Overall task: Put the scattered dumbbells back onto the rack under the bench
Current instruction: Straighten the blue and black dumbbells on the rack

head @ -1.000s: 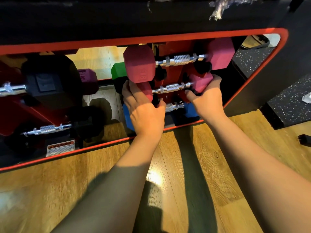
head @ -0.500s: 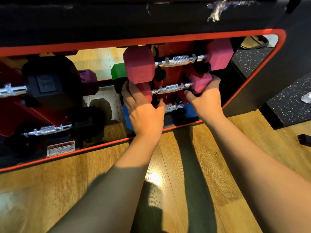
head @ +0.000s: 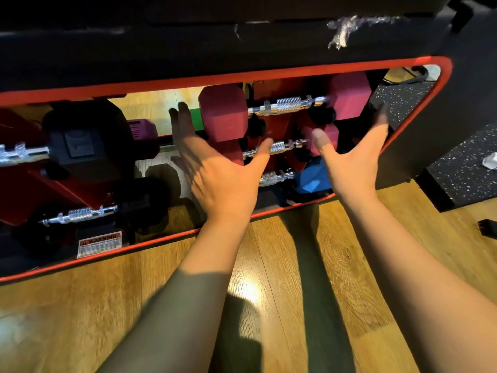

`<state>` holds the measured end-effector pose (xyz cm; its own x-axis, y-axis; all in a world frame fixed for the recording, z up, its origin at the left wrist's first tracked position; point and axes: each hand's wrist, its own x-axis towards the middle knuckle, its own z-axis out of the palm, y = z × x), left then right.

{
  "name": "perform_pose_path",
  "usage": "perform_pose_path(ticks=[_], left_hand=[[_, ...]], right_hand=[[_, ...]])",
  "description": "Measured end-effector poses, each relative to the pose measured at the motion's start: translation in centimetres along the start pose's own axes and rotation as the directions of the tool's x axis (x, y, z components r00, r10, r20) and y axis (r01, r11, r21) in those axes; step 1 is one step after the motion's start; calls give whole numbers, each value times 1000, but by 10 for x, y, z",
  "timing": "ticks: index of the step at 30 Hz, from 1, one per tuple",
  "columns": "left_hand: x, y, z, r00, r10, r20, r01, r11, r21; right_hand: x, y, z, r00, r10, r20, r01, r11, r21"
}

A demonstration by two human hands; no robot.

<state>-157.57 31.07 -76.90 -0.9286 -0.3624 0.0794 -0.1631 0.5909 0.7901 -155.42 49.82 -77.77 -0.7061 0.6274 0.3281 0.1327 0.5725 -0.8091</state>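
Two bare hands hover spread before the dumbbell rack (head: 285, 135) under a black bench (head: 215, 44), both with fingers straight and splayed, holding nothing. The left hand (head: 215, 179) reaches in front of the rack's left edge, its thumb lying across the chrome handle of the middle dumbbell (head: 285, 146); whether it touches the handle cannot be told. The right hand (head: 352, 162) hangs just right of the rack, its thumb in front of that dumbbell's right pink head.

Three dumbbells sit one above another on the red rack: a large pink dumbbell (head: 226, 114) on top, the smaller pink one in the middle and a blue dumbbell (head: 312, 176) lowest, nearest the floor. Each shows a knurled chrome handle lying left to right.

To the left, inside the same red-rimmed opening (head: 419, 60), two black dumbbells rest on a second red stand: the upper black dumbbell (head: 83, 141) large, the lower black dumbbell (head: 139, 203) smaller. A purple weight head (head: 142, 135) and a green weight head (head: 195, 119) show behind, between the two stacks. A warning label (head: 100, 243) sits at the near bottom edge of the frame.

A wood floor (head: 269, 265) spreads in the foreground, and speckled black mats (head: 462, 173) lie at right.
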Motion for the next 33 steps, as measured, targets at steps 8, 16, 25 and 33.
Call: perform_pose_path(ticks=[8, 16, 25, 33], left_hand=[[5, 31, -2, 986, 54, 159, -65, 996, 66], [4, 33, -5, 978, 140, 156, -138, 990, -25], [0, 37, -10, 969, 168, 181, -167, 986, -20], [1, 37, -15, 972, 140, 186, -133, 990, -50]], right_hand=[[22, -29, -3, 992, -116, 52, 117, 993, -17], [30, -32, 4, 985, -173, 25, 172, 985, 13], [34, -27, 6, 984, -176, -15, 175, 983, -58], [34, -27, 9, 981, -193, 1, 193, 981, 1]])
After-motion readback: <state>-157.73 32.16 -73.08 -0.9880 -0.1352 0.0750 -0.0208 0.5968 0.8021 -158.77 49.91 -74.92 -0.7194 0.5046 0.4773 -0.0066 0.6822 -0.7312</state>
